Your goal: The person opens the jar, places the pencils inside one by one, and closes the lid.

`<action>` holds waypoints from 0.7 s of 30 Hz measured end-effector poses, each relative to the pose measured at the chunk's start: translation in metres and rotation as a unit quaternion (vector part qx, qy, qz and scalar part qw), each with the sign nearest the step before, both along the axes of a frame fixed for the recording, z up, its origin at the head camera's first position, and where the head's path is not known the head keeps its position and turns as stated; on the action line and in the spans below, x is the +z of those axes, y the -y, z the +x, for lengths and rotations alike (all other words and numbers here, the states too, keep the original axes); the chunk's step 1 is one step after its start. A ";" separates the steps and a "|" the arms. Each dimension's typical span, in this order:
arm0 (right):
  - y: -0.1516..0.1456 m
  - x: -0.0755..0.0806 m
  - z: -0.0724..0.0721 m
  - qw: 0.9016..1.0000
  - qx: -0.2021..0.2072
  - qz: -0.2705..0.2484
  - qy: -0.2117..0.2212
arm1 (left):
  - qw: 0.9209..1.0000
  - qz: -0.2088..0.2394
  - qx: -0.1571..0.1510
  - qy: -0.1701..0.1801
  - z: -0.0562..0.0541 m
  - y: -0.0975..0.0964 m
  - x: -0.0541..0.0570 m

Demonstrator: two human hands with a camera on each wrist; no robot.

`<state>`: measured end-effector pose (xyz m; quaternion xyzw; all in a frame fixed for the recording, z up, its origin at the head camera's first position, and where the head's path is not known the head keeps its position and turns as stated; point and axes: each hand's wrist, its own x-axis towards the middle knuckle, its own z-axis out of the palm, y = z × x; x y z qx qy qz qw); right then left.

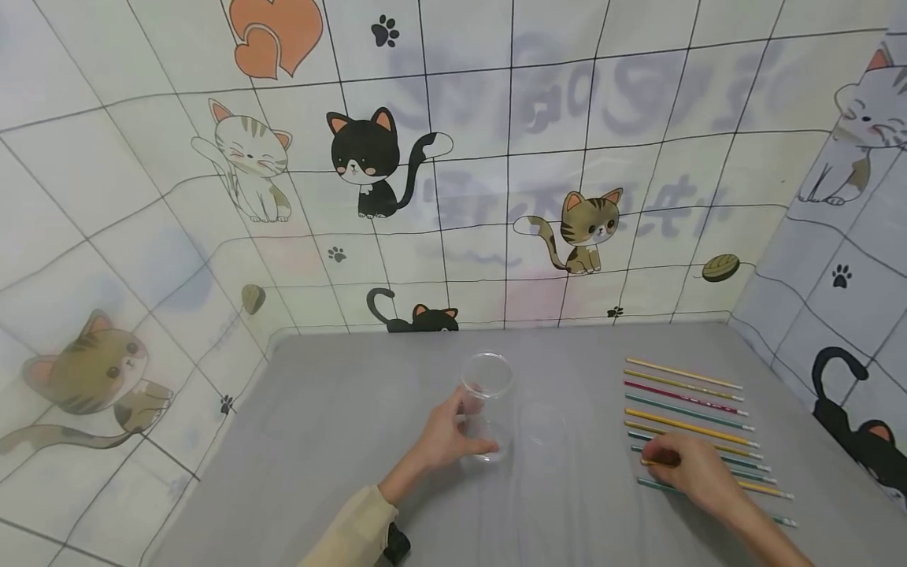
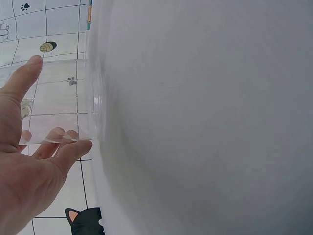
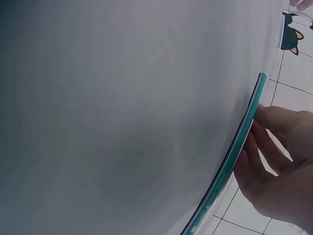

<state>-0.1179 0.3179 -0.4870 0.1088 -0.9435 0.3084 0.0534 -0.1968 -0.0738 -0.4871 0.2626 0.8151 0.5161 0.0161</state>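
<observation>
Yellow pencil [image 1: 764, 490] pinched in the curled fingers of a person's right hand [image 1: 690, 468], one tip poking out just left of the fingertips, the rest running away to the right beneath the hand. The pinch falls close to that left tip, apparently because so slim a thing, lying flat on a table [image 1: 340, 425], is easier to pick at by one end. Just on the person's side of those fingers lies a teal pencil [image 1: 657, 485], partly covered by the hand; in the right wrist view a teal pencil crosses in front of the fingers, so the exact contact on the yellow one cannot be made out there. Beyond the same fingers, the other pencils [image 1: 686, 398] lie side by side with gaps between, a spacing that seems meant to let fingers take one without stirring its neighbours.

Well to the left, the fingers of the left hand [image 1: 448, 433] are wrapped around a clear cup [image 1: 496, 409] standing upright on the table, thumb on one side, the other fingers opposite. The cup sits inside that grasp, its rim clear above the fingers, presumably steadied because something so light-looking could tip or slide at a touch.
</observation>
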 end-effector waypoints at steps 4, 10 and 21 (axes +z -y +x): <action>0.003 0.002 -0.002 1.000 -0.002 0.004 0.006 | 1.000 -0.002 0.001 0.002 -0.001 0.001 0.003; 0.004 0.004 -0.003 1.000 -0.009 0.006 0.017 | 1.000 0.000 0.000 0.004 -0.002 0.002 0.003; 0.004 0.006 0.000 0.999 -0.015 0.018 0.023 | 1.000 -0.004 -0.002 0.008 -0.002 0.001 0.003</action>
